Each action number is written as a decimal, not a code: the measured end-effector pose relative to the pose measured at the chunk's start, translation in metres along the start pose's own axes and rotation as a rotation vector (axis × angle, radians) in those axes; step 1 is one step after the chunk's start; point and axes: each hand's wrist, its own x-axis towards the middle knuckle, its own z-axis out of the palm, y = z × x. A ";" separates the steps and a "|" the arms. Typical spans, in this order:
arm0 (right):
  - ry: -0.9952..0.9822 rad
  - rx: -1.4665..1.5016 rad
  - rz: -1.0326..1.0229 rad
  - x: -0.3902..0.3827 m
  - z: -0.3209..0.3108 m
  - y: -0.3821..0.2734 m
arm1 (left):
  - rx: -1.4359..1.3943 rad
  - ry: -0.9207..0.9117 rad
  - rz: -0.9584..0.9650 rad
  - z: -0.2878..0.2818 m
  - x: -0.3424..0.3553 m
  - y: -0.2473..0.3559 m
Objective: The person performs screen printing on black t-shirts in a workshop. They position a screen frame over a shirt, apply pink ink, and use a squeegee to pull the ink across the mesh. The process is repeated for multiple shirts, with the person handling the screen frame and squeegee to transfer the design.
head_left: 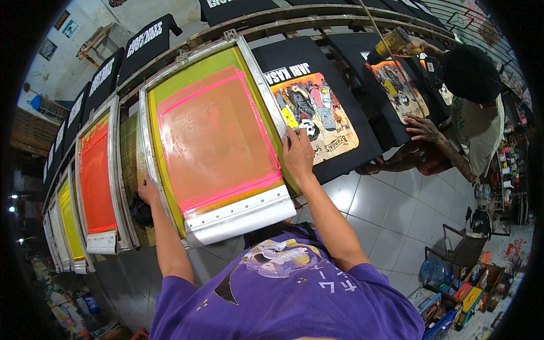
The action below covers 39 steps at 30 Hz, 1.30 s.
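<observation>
A large screen-printing frame [209,139] with metal bars and yellow-green mesh, edged inside with pink ink or tape, is tilted in front of me. My left hand [148,191] is closed on its left bar, low down. On the right bar, my right hand [298,150] grips with the fingers over the metal. A squeegee [241,215] with a broad white lower part lies across the near end of the screen. Right of the frame, a black T-shirt [283,54] with a colourful printed picture is spread flat; my right fingers are beside its print.
Another screen frame [97,173] with red ink stands at left, with a yellow one [69,218] beyond. At right a co-worker [473,96] holds a yellow-and-black heat gun [391,45] over a printed shirt. Rails [187,46] run behind; a chair [459,249] stands on the tiled floor.
</observation>
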 end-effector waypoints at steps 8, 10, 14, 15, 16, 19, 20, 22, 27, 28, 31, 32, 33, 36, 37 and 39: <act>0.028 -0.008 -0.002 -0.001 0.002 0.001 | -0.039 -0.044 -0.044 0.000 0.002 0.000; 0.028 -0.010 -0.003 -0.001 0.002 0.001 | 0.007 -0.050 -0.043 -0.003 -0.002 0.004; 0.026 -0.017 -0.001 -0.001 0.002 0.000 | -0.073 -0.027 -0.035 -0.008 -0.010 0.013; 0.025 -0.017 0.001 -0.001 0.002 0.000 | -0.044 -0.057 -0.050 -0.009 -0.010 0.014; 0.024 -0.018 0.000 -0.001 0.001 0.000 | 0.023 -0.065 -0.045 -0.010 -0.011 0.015; 0.019 -0.016 0.000 -0.001 0.000 -0.001 | 0.045 -0.009 0.024 -0.009 -0.011 0.014; 0.016 -0.014 0.001 -0.001 0.000 -0.001 | 0.041 -0.008 0.023 -0.009 -0.010 0.013; 0.014 -0.015 0.002 -0.001 0.000 -0.001 | 0.060 0.002 0.031 -0.007 -0.009 0.011; 0.036 -0.045 -0.023 0.000 0.001 0.000 | -0.001 0.032 0.046 -0.004 -0.008 0.009; 0.035 -0.038 -0.025 0.000 0.000 0.000 | 0.021 0.034 0.054 -0.004 -0.009 0.009; 0.017 -0.026 -0.013 -0.001 0.000 -0.001 | -0.016 0.059 0.092 -0.004 -0.010 0.009; 0.008 -0.027 -0.012 -0.001 -0.001 -0.001 | -0.022 0.060 0.084 -0.004 -0.011 0.008; 0.002 -0.027 -0.009 -0.001 -0.001 -0.001 | -0.030 0.060 0.076 -0.005 -0.011 0.008; -0.020 -0.011 0.010 -0.001 -0.002 -0.002 | 0.014 0.059 0.081 -0.004 -0.010 0.009; -0.017 -0.016 0.010 -0.001 -0.002 -0.002 | 0.085 0.071 0.090 -0.004 -0.010 0.010; -0.020 -0.025 0.013 -0.001 -0.002 -0.002 | -0.010 0.025 0.023 -0.005 -0.009 0.011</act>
